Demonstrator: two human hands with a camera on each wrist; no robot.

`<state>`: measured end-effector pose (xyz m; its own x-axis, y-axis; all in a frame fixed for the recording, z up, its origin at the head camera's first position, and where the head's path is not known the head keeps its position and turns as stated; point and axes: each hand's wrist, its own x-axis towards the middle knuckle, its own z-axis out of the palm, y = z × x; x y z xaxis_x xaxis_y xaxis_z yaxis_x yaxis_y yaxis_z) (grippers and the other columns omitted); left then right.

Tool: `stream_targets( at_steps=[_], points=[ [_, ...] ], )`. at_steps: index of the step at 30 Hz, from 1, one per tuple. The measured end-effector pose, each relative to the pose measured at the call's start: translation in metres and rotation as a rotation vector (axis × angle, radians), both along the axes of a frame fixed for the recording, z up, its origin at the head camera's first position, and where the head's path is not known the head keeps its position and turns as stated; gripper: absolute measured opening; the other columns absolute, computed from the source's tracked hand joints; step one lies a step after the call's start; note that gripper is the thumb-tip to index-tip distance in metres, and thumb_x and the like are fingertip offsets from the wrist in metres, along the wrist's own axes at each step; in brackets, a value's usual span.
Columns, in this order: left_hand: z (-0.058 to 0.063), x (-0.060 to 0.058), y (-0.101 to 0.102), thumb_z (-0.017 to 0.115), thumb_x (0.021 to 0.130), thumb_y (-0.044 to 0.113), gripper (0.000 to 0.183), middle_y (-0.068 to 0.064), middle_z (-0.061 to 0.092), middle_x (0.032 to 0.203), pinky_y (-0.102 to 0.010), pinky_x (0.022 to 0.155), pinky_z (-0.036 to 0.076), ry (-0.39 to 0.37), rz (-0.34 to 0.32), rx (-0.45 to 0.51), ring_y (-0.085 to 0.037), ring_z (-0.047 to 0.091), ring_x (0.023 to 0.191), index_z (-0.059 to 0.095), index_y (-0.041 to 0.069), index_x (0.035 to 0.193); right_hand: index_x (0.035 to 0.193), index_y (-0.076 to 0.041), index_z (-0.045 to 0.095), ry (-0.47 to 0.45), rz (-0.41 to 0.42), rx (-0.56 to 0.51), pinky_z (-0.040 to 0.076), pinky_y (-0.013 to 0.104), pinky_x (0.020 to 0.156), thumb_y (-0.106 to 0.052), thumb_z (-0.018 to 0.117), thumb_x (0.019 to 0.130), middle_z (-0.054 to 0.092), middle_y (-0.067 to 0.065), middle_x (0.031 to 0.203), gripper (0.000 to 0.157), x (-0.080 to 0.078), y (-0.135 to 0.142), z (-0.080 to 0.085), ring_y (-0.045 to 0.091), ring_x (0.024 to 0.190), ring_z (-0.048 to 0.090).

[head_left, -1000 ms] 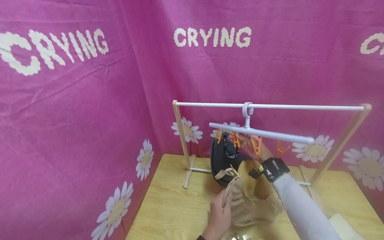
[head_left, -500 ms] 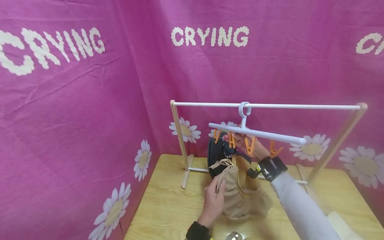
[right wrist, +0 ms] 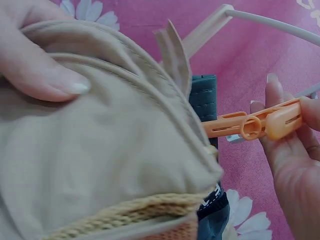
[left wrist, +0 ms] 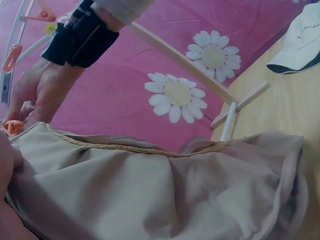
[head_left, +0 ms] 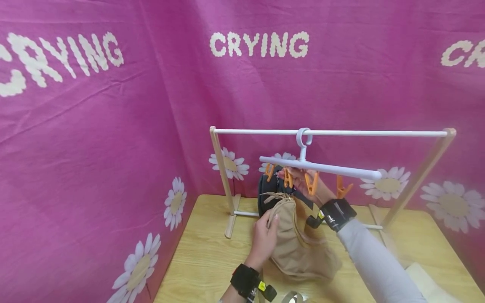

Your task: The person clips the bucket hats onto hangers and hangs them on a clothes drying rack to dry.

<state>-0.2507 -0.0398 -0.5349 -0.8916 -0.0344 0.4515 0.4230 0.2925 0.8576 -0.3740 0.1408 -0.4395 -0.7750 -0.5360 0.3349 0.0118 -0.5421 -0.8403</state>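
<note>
My left hand (head_left: 263, 240) grips the rim of a beige fabric hat (head_left: 299, 252), thumb on the near side; a braided straw edge (right wrist: 135, 212) shows in the right wrist view. With my right hand (head_left: 314, 187) I pinch an orange clothespin (right wrist: 250, 126) under the white hanger (head_left: 333, 169). The beige hat's edge lies close by the clothespin's tip; whether the tip bites it is hidden. Behind it, a black hat (head_left: 263, 189) with a lettered band hangs near the leftmost orange clothespin (head_left: 269, 171). Other clothespins (head_left: 311, 183) hang further right.
The hanger hooks over the white rail (head_left: 371, 133) of a wooden-legged rack standing on the table (head_left: 208, 256). A white cap (left wrist: 299, 40) lies on the table in the left wrist view. Near the front edge sits a round greyish object (head_left: 292, 298). Pink cloth walls (head_left: 113, 147) surround the table.
My left hand has lifted the beige hat up toward the hanger, over part of the black hat. My right hand has stayed at the same clothespin. The head view has shifted slightly.
</note>
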Motion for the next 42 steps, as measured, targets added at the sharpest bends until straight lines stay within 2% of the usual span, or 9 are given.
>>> stream_targets(
  at_steps=[6,10,14,20,26,28,32,35,42],
  points=[
    [0.007,-0.009,-0.003,0.056,0.109,0.019,0.026,-0.005,0.076,0.116,-0.036,0.093,0.057,0.009,0.001,-0.046,-0.014,0.069,0.105,0.073,0.011,0.127,0.125,-0.005,0.071,-0.016,0.032,-0.116,0.055,0.036,0.104,0.007,0.040,0.108,0.076,0.008,0.117,0.037,0.001,-0.005,-0.006,0.025,0.114,0.072],
    [0.013,-0.015,-0.002,0.056,0.109,0.018,0.025,-0.005,0.076,0.119,-0.038,0.095,0.056,0.017,0.011,-0.095,-0.017,0.070,0.110,0.073,0.011,0.126,0.127,-0.004,0.069,-0.037,0.000,-0.131,0.055,0.035,0.103,0.006,0.042,0.108,0.075,0.010,0.116,0.033,0.002,-0.007,-0.009,0.025,0.114,0.072],
    [0.024,-0.020,0.000,0.057,0.109,0.017,0.025,-0.004,0.076,0.121,-0.038,0.097,0.055,-0.019,0.003,-0.125,-0.017,0.069,0.114,0.073,0.013,0.126,0.124,-0.004,0.070,-0.059,-0.015,-0.150,0.055,0.034,0.103,0.006,0.043,0.109,0.076,0.009,0.115,0.032,0.004,-0.006,-0.008,0.025,0.113,0.073],
    [0.038,-0.031,0.005,0.057,0.109,0.020,0.022,-0.001,0.076,0.110,-0.033,0.089,0.053,-0.050,0.003,-0.176,-0.014,0.068,0.104,0.075,0.017,0.121,0.130,-0.005,0.067,-0.018,-0.013,-0.195,0.053,0.031,0.104,0.006,0.041,0.109,0.072,0.004,0.123,0.035,0.002,-0.004,-0.008,0.018,0.119,0.068],
    [0.042,-0.037,0.008,0.059,0.108,0.023,0.020,-0.002,0.076,0.099,-0.032,0.081,0.053,-0.040,0.019,-0.212,-0.017,0.069,0.093,0.076,0.016,0.115,0.114,-0.007,0.074,-0.038,-0.106,-0.161,0.057,0.027,0.096,0.006,0.047,0.107,0.075,0.003,0.109,0.031,0.003,-0.005,-0.009,0.017,0.108,0.073],
    [0.041,-0.037,0.008,0.060,0.107,0.024,0.020,0.000,0.076,0.098,-0.030,0.079,0.052,-0.050,0.021,-0.209,-0.015,0.068,0.091,0.077,0.017,0.115,0.111,-0.008,0.073,-0.039,-0.109,-0.142,0.056,0.029,0.099,0.006,0.047,0.106,0.073,0.004,0.108,0.029,0.008,-0.005,-0.008,0.018,0.108,0.072],
    [0.040,-0.036,0.009,0.060,0.108,0.026,0.018,0.003,0.066,0.081,-0.025,0.069,0.046,-0.057,0.020,-0.208,-0.011,0.059,0.075,0.076,0.018,0.108,0.112,-0.007,0.072,-0.038,-0.125,-0.099,0.056,0.030,0.099,0.007,0.045,0.106,0.073,0.004,0.109,0.031,0.016,-0.004,-0.003,0.020,0.109,0.073],
    [0.044,-0.038,0.010,0.061,0.107,0.027,0.019,0.006,0.047,0.066,-0.024,0.058,0.037,-0.054,0.036,-0.228,-0.010,0.045,0.061,0.073,0.017,0.095,0.113,-0.009,0.073,-0.041,-0.129,-0.073,0.056,0.029,0.098,0.007,0.043,0.107,0.074,0.002,0.109,0.035,0.020,-0.002,0.000,0.018,0.108,0.073],
    [0.054,-0.046,0.014,0.062,0.106,0.029,0.030,0.009,0.031,0.059,-0.025,0.051,0.026,-0.019,0.080,-0.263,-0.010,0.032,0.052,0.062,0.017,0.078,0.107,-0.013,0.075,-0.035,-0.165,-0.037,0.055,0.020,0.087,0.007,0.053,0.104,0.075,-0.001,0.103,0.029,0.020,-0.002,0.007,0.011,0.099,0.072]
  ],
)
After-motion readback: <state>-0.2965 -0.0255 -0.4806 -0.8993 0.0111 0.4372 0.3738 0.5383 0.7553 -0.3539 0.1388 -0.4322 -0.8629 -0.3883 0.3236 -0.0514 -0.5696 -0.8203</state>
